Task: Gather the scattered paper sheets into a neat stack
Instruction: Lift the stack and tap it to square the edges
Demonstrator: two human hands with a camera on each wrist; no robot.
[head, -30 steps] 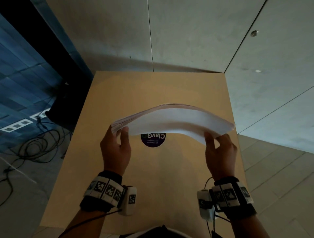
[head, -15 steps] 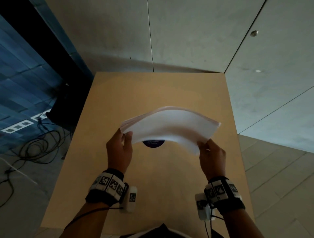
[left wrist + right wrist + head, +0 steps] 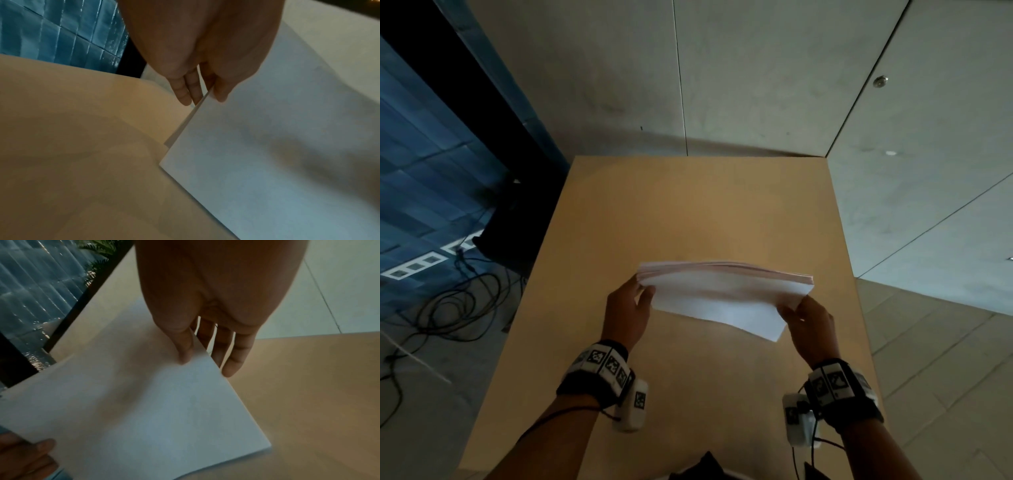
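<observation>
The head camera is looking down from above; both wrist cameras are looking closely along each hand, sharing the paper stack (image 3: 724, 296) between the grips.

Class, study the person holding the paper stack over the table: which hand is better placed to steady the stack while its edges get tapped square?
Neither clearly. The left hand and right hand each pinch one end of the paper stack above the table; tapping it square likely needs both.

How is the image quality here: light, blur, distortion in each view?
Head view: dim, wide-angle bending at the edges, paper stack sharp enough, held by left hand and right hand. Left wrist view: soft, dark shadow across the sheets. Right wrist view: backlit hand, blurred paper, table evenly lit.
</observation>
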